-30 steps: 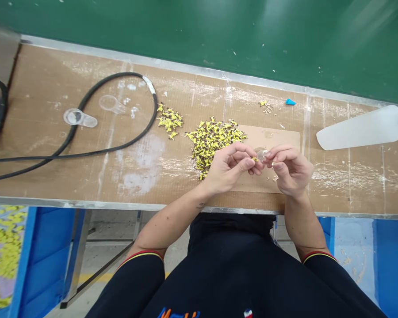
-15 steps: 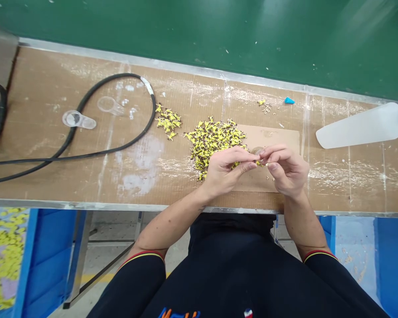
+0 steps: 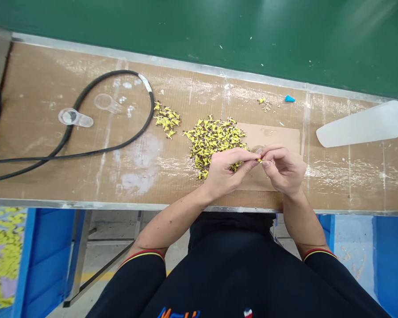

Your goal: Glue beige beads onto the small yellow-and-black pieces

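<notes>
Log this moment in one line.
left hand: pinches small yellow part | right hand: fingertips at same part, grip unclear | nearby: yellow-and-dark heap | far right: white plastic bottle, lying down

A black cable [image 3: 153, 104] lies looped on the table [image 3: 172, 190], one white band [image 3: 145, 82] around it. One clear plastic scoop [image 3: 86, 120] overlaps the cable; a second clear scoop [image 3: 103, 102] lies inside the loop. A translucent bottle [image 3: 365, 123] with blue top rests on its side. A small blue cone [image 3: 289, 99] lies apart from it. Beyond the table extends a green surface [image 3: 185, 26].
</notes>
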